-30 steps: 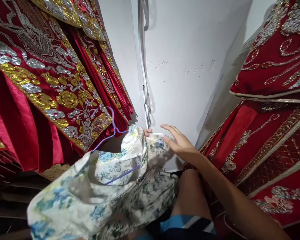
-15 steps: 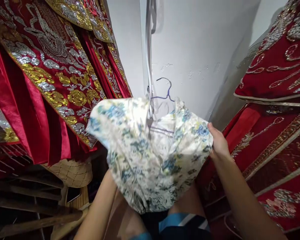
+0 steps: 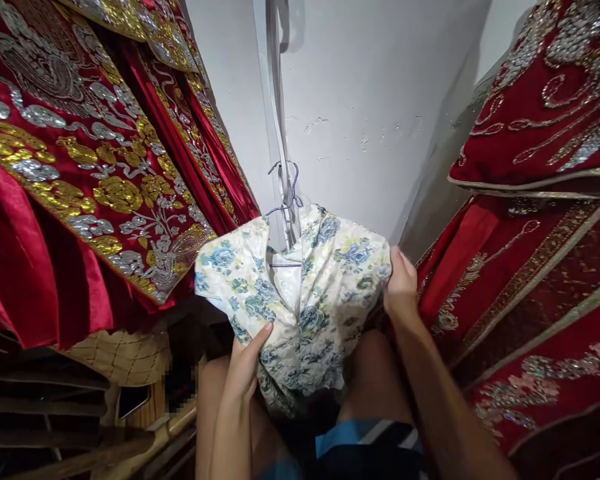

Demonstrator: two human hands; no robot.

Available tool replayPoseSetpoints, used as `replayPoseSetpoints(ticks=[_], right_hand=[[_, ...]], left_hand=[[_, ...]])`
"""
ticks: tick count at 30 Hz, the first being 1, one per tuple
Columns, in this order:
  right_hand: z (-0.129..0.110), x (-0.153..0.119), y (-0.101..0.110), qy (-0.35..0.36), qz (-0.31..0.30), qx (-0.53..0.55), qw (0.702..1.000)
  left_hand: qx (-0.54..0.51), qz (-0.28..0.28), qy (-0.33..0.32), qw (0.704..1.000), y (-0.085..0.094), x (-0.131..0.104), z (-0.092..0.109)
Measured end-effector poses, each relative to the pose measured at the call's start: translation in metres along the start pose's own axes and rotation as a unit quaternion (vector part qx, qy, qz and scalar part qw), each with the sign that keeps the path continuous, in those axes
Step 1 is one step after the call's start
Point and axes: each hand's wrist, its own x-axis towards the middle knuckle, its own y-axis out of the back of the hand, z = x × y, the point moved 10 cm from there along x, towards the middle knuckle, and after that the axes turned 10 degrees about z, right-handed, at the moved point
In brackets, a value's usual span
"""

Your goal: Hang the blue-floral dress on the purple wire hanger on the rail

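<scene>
A short-sleeved white blouse with blue and green flowers [image 3: 325, 293] hangs in front of me on a thin purple wire hanger [image 3: 295, 190]. Its hook rises above the collar, and part of the hanger's bar shows inside the neckline. My left hand [image 3: 247, 360] grips the blouse's side at the lower left, thumb over the front and fingers hidden behind the cloth. At the sleeve edge on the right, my right hand [image 3: 401, 277] pinches the fabric. The blouse is spread between both hands, its lower part falling between my knees.
Red garments with gold and silver embroidery [image 3: 115, 193] hang at the left. More red beaded garments [image 3: 540, 147] fill the right. A pale vertical rail [image 3: 273, 100] runs down the wall [image 3: 360, 80]. At lower left stands a wooden chair [image 3: 80, 440] near a phone-like object [image 3: 134, 401].
The blouse has straightened and shifted left, showing its front opening. My left hand, hidden behind the cloth before, now has its thumb on the front. My right hand still grips the sleeve.
</scene>
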Motion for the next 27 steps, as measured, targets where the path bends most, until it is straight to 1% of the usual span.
replayPoseSetpoints(ticks=[2, 3, 4, 5, 6, 7, 8, 9, 10, 11, 13, 14, 16, 17, 18, 19, 20, 21, 22, 23, 24, 25, 26, 27], right_hand=[[0.019, -0.03, 0.043, -0.01, 0.114, -0.005, 0.993], [0.029, -0.049, 0.059, -0.008, 0.153, -0.01, 0.988], [0.041, -0.068, 0.065, -0.022, 0.156, -0.021, 0.987], [0.058, -0.087, 0.062, -0.067, 0.128, -0.031, 0.989], [0.074, -0.105, 0.054, -0.122, 0.089, -0.03, 0.988], [0.087, -0.126, 0.03, -0.185, -0.018, -0.032, 0.982], [0.093, -0.146, 0.009, -0.225, -0.106, -0.047, 0.967], [0.09, -0.163, -0.01, -0.24, -0.183, -0.065, 0.951], [0.082, -0.175, -0.026, -0.235, -0.246, -0.081, 0.937], [0.071, -0.183, -0.038, -0.218, -0.288, -0.093, 0.928], [0.051, -0.19, -0.053, -0.186, -0.338, -0.1, 0.917], [0.046, -0.192, -0.056, -0.181, -0.35, -0.097, 0.914], [0.045, -0.195, -0.054, -0.181, -0.359, -0.088, 0.911], [0.047, -0.195, -0.051, -0.183, -0.358, -0.086, 0.912], [0.051, -0.195, -0.048, -0.184, -0.355, -0.087, 0.913], [0.054, -0.194, -0.044, -0.186, -0.35, -0.089, 0.914], [0.057, -0.193, -0.041, -0.188, -0.344, -0.091, 0.915], [0.058, -0.191, -0.039, -0.189, -0.341, -0.095, 0.916], [0.059, -0.19, -0.037, -0.19, -0.339, -0.1, 0.916], [0.058, -0.189, -0.036, -0.189, -0.339, -0.106, 0.915], [0.057, -0.188, -0.036, -0.188, -0.342, -0.113, 0.914], [0.055, -0.188, -0.037, -0.187, -0.346, -0.119, 0.912], [0.054, -0.189, -0.038, -0.185, -0.352, -0.123, 0.909], [0.052, -0.19, -0.039, -0.184, -0.356, -0.126, 0.907]], left_hand=[[-0.009, 0.009, 0.031, 0.999, -0.005, -0.006, -0.015], [-0.015, 0.013, 0.046, 0.999, -0.007, -0.01, -0.022], [-0.021, 0.014, 0.059, 0.998, -0.011, -0.013, -0.028], [-0.025, 0.011, 0.07, 0.997, -0.015, -0.016, -0.033], [-0.027, 0.005, 0.078, 0.997, -0.018, -0.019, -0.036], [-0.028, 0.0, 0.084, 0.996, -0.021, -0.022, -0.038], [-0.03, -0.004, 0.087, 0.996, -0.024, -0.025, -0.038], [-0.033, -0.006, 0.088, 0.996, -0.025, -0.028, -0.036], [-0.035, -0.006, 0.088, 0.996, -0.025, -0.03, -0.034], [-0.036, -0.002, 0.084, 0.996, -0.023, -0.032, -0.03], [-0.029, 0.007, 0.077, 0.997, -0.019, -0.034, -0.024], [-0.021, 0.009, 0.075, 0.997, -0.017, -0.035, -0.021], [-0.004, 0.017, 0.062, 0.998, -0.011, -0.035, -0.017], [0.003, 0.028, 0.041, 0.999, -0.008, -0.034, -0.014], [0.009, 0.051, 0.002, 0.999, -0.002, -0.033, -0.009], [0.017, 0.086, -0.056, 0.995, 0.005, -0.033, 0.0], [0.028, 0.129, -0.131, 0.983, 0.013, -0.036, 0.011], [0.044, 0.171, -0.215, 0.96, 0.02, -0.043, 0.023], [0.065, 0.205, -0.298, 0.93, 0.024, -0.053, 0.033], [0.091, 0.223, -0.369, 0.898, 0.022, -0.063, 0.04], [0.12, 0.214, -0.42, 0.874, 0.016, -0.071, 0.043], [0.149, 0.178, -0.449, 0.863, 0.004, -0.075, 0.041], [0.178, 0.124, -0.455, 0.864, -0.01, -0.075, 0.035], [0.198, 0.063, -0.438, 0.874, -0.023, -0.072, 0.025]])
